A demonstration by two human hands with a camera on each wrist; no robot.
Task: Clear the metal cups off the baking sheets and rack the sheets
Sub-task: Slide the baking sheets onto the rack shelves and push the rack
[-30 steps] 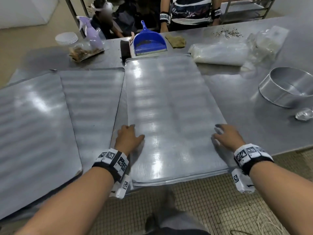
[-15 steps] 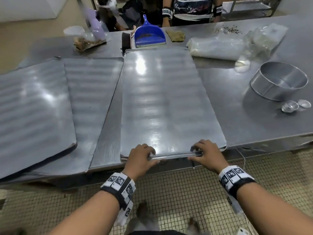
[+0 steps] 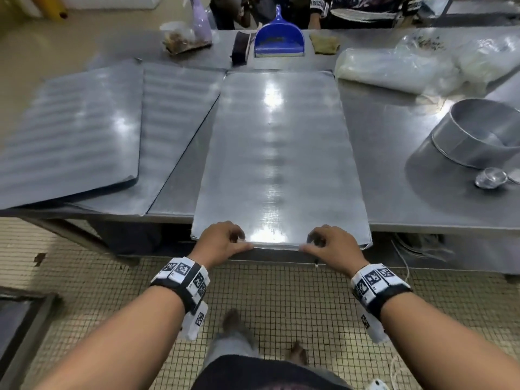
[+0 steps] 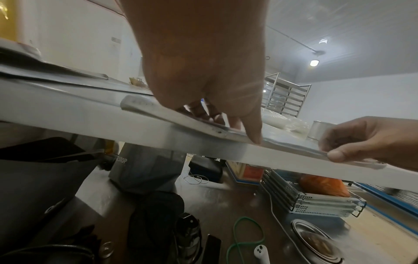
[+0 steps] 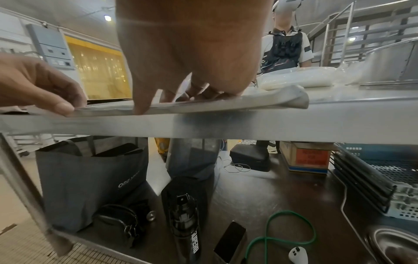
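Both hands grip the near edge of a flat rectangular metal baking sheet (image 3: 277, 153) on the steel counter (image 3: 394, 164).

The sheet lies lengthwise toward 12 o'clock, its near edge overhanging the counter's front. The left hand (image 3: 221, 242) and right hand (image 3: 333, 244) each pinch that edge, fingers curled on top, thumb against the rim. At 9 o'clock two more grey baking sheets (image 3: 84, 130) overlap. At 3 o'clock stands a round metal cake tin (image 3: 475, 136), with small shiny metal cups (image 3: 491, 178) just beside it. At 12 o'clock lies a blue plastic dustpan (image 3: 278, 38).
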